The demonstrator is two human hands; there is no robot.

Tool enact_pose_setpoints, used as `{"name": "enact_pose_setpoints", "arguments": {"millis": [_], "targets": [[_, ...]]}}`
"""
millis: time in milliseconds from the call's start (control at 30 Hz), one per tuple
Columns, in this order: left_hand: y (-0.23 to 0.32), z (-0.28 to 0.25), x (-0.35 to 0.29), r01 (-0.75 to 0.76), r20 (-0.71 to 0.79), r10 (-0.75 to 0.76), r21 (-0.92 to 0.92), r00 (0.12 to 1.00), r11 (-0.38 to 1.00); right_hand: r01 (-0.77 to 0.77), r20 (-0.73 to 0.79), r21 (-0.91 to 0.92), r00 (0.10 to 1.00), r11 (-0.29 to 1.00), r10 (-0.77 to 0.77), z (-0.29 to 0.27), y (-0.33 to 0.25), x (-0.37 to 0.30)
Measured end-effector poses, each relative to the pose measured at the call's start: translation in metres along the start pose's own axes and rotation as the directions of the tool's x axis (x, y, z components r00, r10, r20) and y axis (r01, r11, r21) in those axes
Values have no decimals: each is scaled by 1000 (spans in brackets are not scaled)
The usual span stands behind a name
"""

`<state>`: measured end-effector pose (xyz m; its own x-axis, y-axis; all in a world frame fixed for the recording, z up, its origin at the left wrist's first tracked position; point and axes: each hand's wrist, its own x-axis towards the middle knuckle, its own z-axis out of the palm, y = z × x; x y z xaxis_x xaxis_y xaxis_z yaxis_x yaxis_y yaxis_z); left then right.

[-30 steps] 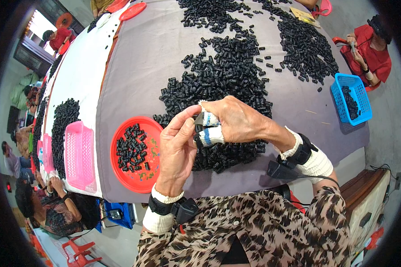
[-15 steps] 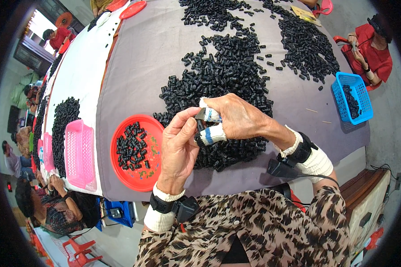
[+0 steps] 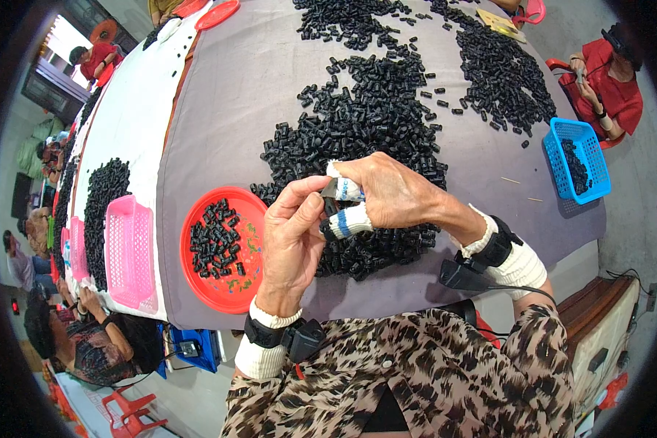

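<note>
Over the near edge of a big pile of short black cylindrical parts (image 3: 372, 109), both hands meet fingertip to fingertip. My left hand (image 3: 290, 237) is closed, thumb and forefinger pinching a small black part (image 3: 329, 207), mostly hidden by the fingers. My right hand (image 3: 394, 193), thumb and forefinger wrapped in white cloth with blue marks, closes on a small flat grey blade-like piece (image 3: 331, 188) against that part. Left of my left hand, a round red tray (image 3: 193, 288) holds several loose black parts and some tiny green bits.
A blue basket (image 3: 595, 186) with black parts stands at the right edge, a pink basket (image 3: 131, 252) at the left. Another parts pile (image 3: 500, 80) lies far right, near a person in red (image 3: 613, 91). Two thin sticks (image 3: 511, 180) lie right of my hand. Another person (image 3: 80, 328) sits at left.
Both hands stay nearly in place at the pile. The grey piece and the fingertips have shifted only slightly.
</note>
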<state>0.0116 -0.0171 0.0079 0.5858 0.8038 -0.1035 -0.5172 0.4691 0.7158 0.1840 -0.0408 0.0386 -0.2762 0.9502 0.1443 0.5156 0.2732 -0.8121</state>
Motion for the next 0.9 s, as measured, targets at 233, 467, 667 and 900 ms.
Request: {"name": "enact_pose_setpoints", "arguments": {"millis": [233, 467, 667, 900], "targets": [[3, 1, -1, 18, 30, -18, -7, 999, 1000, 31, 24, 31, 999, 999, -32, 1, -1, 0], [3, 2, 0, 17, 20, -18, 23, 1000, 1000, 24, 80, 7, 996, 1000, -24, -4, -3, 0], [2, -1, 2, -1, 64, 5, -65, 998, 998, 53, -28, 66, 998, 996, -51, 0, -2, -4], [2, 4, -2, 6, 102, 12, -175, 995, 985, 63, -154, 87, 987, 994, -49, 4, -3, -4]]}}
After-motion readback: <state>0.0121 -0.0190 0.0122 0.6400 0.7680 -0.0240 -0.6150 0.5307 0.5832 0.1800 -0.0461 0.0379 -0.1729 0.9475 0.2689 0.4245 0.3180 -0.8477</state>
